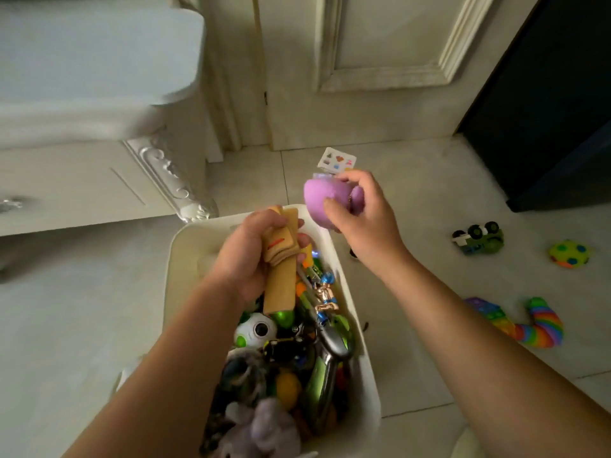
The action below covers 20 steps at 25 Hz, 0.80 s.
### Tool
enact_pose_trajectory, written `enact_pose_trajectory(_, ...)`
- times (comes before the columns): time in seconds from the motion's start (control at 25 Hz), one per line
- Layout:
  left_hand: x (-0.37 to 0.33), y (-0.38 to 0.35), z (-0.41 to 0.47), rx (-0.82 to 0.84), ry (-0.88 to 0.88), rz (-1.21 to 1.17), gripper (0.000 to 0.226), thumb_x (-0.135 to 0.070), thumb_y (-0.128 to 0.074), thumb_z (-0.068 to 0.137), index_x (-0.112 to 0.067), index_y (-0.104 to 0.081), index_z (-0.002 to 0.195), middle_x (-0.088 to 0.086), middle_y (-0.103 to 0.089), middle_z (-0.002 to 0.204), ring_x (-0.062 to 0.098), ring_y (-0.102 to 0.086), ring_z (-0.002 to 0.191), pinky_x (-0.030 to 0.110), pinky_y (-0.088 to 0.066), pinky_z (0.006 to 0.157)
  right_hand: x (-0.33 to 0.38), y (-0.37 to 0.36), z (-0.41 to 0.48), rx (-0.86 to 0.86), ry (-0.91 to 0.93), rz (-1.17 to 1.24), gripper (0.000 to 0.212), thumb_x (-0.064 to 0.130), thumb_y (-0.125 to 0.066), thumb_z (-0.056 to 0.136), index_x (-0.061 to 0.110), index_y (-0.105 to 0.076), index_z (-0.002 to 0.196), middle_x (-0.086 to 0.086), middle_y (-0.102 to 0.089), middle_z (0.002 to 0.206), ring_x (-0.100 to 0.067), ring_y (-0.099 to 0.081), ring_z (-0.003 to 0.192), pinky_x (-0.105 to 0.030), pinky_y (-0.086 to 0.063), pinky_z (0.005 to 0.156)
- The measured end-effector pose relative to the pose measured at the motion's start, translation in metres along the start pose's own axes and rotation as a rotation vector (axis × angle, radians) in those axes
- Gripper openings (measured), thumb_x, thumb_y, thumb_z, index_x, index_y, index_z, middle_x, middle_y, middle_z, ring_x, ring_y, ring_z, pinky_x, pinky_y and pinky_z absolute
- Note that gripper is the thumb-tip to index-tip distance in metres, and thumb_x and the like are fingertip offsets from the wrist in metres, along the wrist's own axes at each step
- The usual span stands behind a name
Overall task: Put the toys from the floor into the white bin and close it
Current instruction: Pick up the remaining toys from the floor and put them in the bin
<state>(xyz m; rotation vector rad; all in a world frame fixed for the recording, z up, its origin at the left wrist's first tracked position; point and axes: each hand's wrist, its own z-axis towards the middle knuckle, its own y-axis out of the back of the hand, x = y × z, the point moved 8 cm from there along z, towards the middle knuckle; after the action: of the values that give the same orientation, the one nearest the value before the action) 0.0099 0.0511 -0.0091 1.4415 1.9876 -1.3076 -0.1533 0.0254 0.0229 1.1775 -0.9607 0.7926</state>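
Observation:
The white bin (pixel 185 246) stands open on the floor below me, packed with several toys. Over its far end my left hand (pixel 246 252) grips a tan wooden toy (pixel 281 269) made of flat stacked pieces, its lower end pointing down into the bin. My right hand (pixel 362 216) holds a purple plush toy (pixel 319 200) in the air just beyond the bin's far right corner. On the floor to the right lie a green toy truck (pixel 479 238), a yellow-green spotted toy (pixel 569 253), a rainbow slug toy (pixel 540 325) and a rainbow pop pad (pixel 489 313).
A small white card with coloured pictures (pixel 337 160) lies on the tiles near the cream door (pixel 380 61). A white ornate cabinet (pixel 99 180) stands at the left. A dark piece of furniture (pixel 545 110) fills the upper right. No lid is in view.

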Motion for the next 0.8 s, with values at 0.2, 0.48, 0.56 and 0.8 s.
enact_pose_trajectory(0.2,-0.020,0.089,-0.035,-0.265,-0.054,0.041,0.019,-0.004,-0.047,0.089,-0.010,-0.055,0.104,0.015,-0.060,0.088,0.022,-0.064,0.068,0.031,-0.057,0.052,-0.038,-0.101,-0.034,0.567,0.056,-0.691,0.054,0.014,-0.051,0.094,0.025,-0.038,0.145,-0.008,-0.017,0.158,-0.030,-0.030,0.141,-0.033,-0.031,0.112)
enact_pose_trajectory(0.48,-0.031,0.134,-0.044,-0.492,-0.173,0.630,0.062,-0.013,-0.058,0.092,-0.031,-0.030,0.144,0.000,-0.059,0.099,0.018,-0.063,0.081,0.033,-0.057,0.065,-0.060,-0.113,-0.043,0.733,-0.050,-0.859,0.059,0.001,-0.038,0.095,0.023,-0.032,0.149,-0.009,0.007,0.162,-0.030,0.007,0.149,-0.037,-0.014,0.120)
enact_pose_trajectory(0.56,-0.038,0.135,-0.034,-0.517,-0.290,0.803,0.067,-0.015,-0.060,0.091,-0.033,-0.026,0.146,0.006,-0.060,0.118,0.023,-0.064,0.096,0.040,-0.057,0.080,-0.064,-0.115,-0.047,0.751,-0.071,-0.903,0.060,0.003,-0.039,0.094,0.025,-0.032,0.149,-0.007,0.011,0.162,-0.029,0.003,0.150,-0.037,-0.021,0.119)
enact_pose_trajectory(0.8,-0.022,0.130,0.007,-0.453,-0.394,1.475,0.061,-0.010,-0.051,0.094,-0.014,-0.028,0.150,0.006,-0.026,0.157,0.027,-0.020,0.146,0.039,-0.024,0.118,-0.079,-0.118,-0.045,0.692,-0.185,-0.822,0.059,0.012,-0.039,0.095,0.028,-0.028,0.150,-0.003,0.006,0.163,-0.024,-0.029,0.143,-0.037,-0.035,0.111)
